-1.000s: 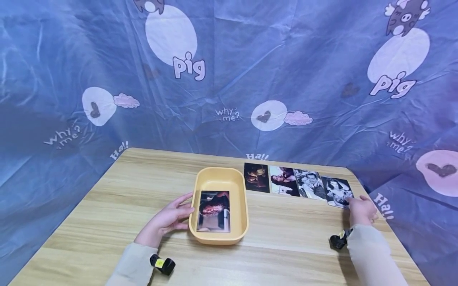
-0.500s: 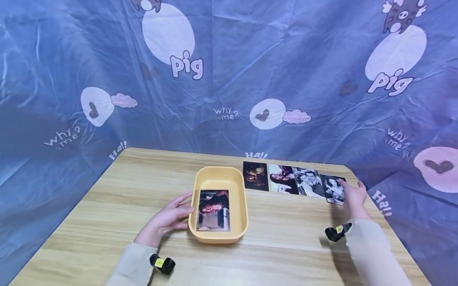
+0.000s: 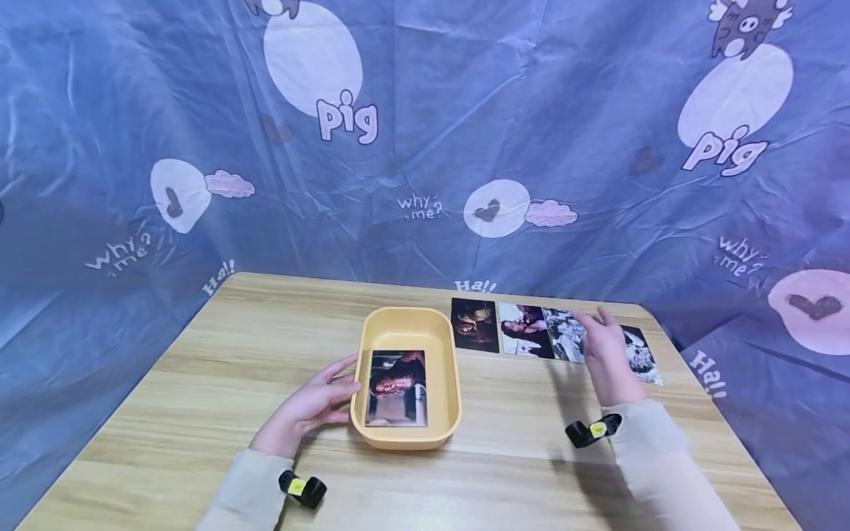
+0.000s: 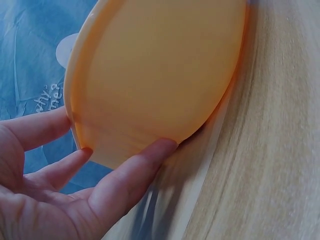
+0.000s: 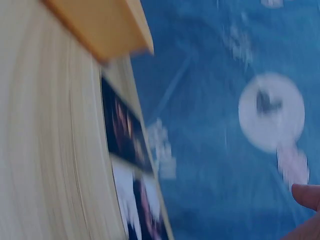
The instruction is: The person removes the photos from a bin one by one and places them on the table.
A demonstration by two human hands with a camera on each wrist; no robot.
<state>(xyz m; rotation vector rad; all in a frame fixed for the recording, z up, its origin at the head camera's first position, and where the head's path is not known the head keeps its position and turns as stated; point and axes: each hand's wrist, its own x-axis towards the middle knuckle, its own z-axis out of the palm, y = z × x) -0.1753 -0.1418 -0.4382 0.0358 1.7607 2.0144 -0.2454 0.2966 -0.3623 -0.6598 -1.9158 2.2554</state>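
Near the bottom of the head view, a left sleeve (image 3: 246, 490) and a right sleeve (image 3: 660, 453) are reaching in over the wood-grain table (image 3: 498, 435). Left of centre, the left hand (image 3: 319, 402) is holding the yellow container (image 3: 441, 383) by its left side. The left wrist view is showing what the head view is mostly hiding: the thumb (image 4: 145, 160) is pressing the outer wall while fingertips are meeting the rim. Inside the container, one colour photo (image 3: 396, 389) is lying flat towards the lower left, leaving bare floor above and to its right.

Right of centre, the right hand (image 3: 606, 352) is holding nothing, its fingers loosely extended; the right wrist view, blurred, is catching only a bit of it at the lower right edge. It is blocking part of the row behind: a dark photo (image 3: 474, 325) and a second photo (image 3: 524, 330) are showing fully, while a third photo (image 3: 563, 335) and the rightmost photo (image 3: 641, 356) are partly covered. Farthest back, a blue printed cloth (image 3: 425, 133) is filling the upper frame.
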